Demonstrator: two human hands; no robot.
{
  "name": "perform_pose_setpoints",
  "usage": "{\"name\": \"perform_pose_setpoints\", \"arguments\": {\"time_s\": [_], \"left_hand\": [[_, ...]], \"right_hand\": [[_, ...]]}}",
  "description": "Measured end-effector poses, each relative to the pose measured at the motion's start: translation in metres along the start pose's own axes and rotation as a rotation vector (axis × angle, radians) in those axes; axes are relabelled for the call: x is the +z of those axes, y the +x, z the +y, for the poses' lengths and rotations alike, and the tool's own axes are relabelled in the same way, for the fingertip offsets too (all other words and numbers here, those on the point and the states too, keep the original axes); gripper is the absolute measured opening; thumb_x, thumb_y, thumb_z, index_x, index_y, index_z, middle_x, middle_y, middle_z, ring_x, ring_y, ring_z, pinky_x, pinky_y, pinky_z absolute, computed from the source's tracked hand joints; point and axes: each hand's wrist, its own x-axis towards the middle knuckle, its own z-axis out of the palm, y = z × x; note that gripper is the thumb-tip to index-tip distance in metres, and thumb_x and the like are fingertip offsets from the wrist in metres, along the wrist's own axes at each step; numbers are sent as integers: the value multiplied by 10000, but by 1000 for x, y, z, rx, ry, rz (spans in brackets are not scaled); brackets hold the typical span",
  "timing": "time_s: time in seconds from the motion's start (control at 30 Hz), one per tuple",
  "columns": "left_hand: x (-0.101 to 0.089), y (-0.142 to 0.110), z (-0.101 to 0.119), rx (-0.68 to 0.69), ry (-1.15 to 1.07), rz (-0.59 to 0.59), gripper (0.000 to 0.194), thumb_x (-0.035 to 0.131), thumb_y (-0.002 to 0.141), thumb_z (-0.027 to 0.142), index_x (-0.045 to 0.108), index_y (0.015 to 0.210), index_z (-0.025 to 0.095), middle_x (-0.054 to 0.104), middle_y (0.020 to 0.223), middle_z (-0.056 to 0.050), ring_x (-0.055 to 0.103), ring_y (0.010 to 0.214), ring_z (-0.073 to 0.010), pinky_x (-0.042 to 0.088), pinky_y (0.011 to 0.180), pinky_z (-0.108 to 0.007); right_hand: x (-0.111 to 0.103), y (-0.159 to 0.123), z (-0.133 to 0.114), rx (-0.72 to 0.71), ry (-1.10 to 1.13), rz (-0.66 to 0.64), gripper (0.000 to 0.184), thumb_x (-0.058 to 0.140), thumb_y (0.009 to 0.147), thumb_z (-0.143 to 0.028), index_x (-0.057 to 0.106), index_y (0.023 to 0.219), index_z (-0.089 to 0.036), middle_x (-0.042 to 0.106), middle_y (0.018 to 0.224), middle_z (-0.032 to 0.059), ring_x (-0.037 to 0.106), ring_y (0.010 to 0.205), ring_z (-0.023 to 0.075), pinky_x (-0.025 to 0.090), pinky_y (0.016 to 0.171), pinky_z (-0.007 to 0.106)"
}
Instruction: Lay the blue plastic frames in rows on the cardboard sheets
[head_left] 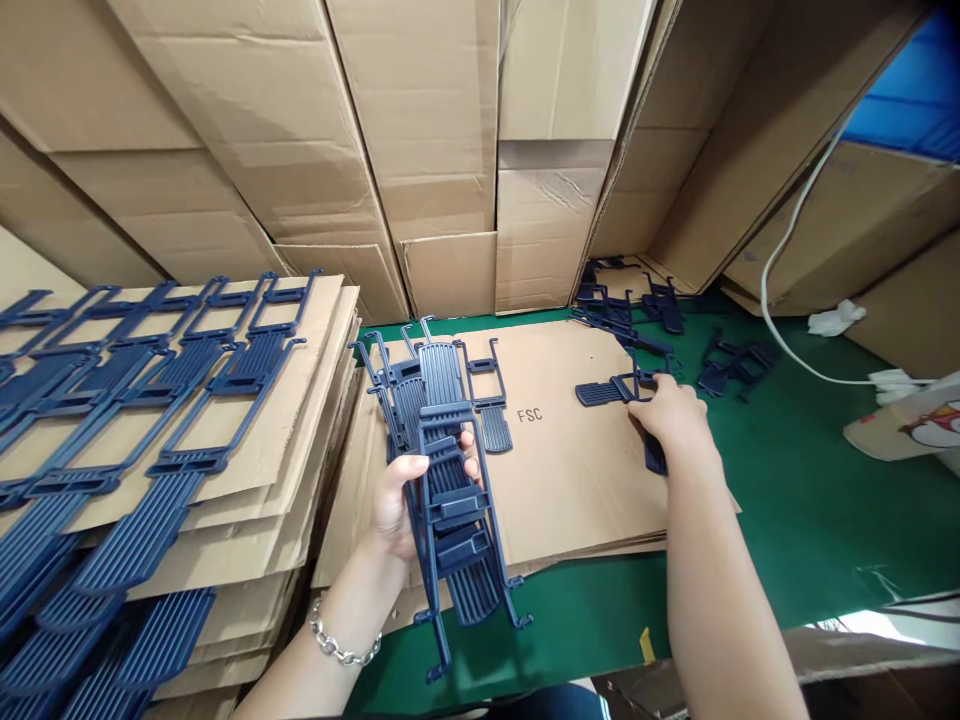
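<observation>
My left hand (401, 495) is closed around a bundle of dark blue plastic frames with ribbed paddles (454, 505), held upright over the cardboard sheet (577, 480). Their hooked legs stick out at the top and bottom. At the sheet's right side, my right hand (671, 410) has its fingers closed on another dark blue plastic frame (643, 382), partly hidden by the hand. A ribbed paddle piece (602, 393) extends left from those fingers. One more loose frame (495, 425) lies flat on the sheet, just behind the bundle.
At left, a tall stack of cardboard sheets (300, 470) carries rows of the same blue frames (217, 400). More frames (630, 305) lie piled at the back right on the green table (810, 480). Cardboard boxes (427, 130) wall the back. A white cable (776, 250) and a cup (904, 425) are at right.
</observation>
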Motion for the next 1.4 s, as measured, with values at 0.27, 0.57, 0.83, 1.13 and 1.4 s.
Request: {"name": "perform_pose_setpoints", "arguments": {"time_s": [0.27,0.57,0.83,1.13,1.4], "left_hand": [[-1,-1,2,5,-8,-53,339,545,660,261,536,975,136,609,806,-70,592,718,-193,496,634,-328],[-1,-2,3,8,0,-16,356,541,651,273,522,980,138,595,793,-65,593,733,-203,498,634,-335],[-1,-1,1,5,-6,-21,355,536,660,269,523,987,133,601,801,-69,593,729,-201,497,631,-335],[-1,1,1,6,12,24,358,559,639,269,528,967,128,599,777,-62,591,712,-202,493,618,-318],[3,-1,1,-4,24,24,366,550,630,260,513,972,135,601,770,-56,597,697,-194,493,616,-311]], "right_hand": [[12,-44,-68,-294,130,49,457,518,726,-386,516,1088,-107,515,992,142,458,925,254,374,790,321],[13,-81,-90,-484,98,-106,486,445,767,-313,441,1212,-119,481,1100,120,418,976,262,357,807,325],[22,-77,-85,-615,122,-159,263,436,705,-180,529,941,-109,528,955,91,442,916,211,314,850,304],[32,-71,-88,-563,200,-83,447,417,746,-210,466,1182,-122,430,1188,98,393,1017,247,319,879,312],[32,-66,-93,-558,224,-82,487,433,771,-281,421,1233,-126,424,1201,103,375,1061,243,319,904,327]]}}
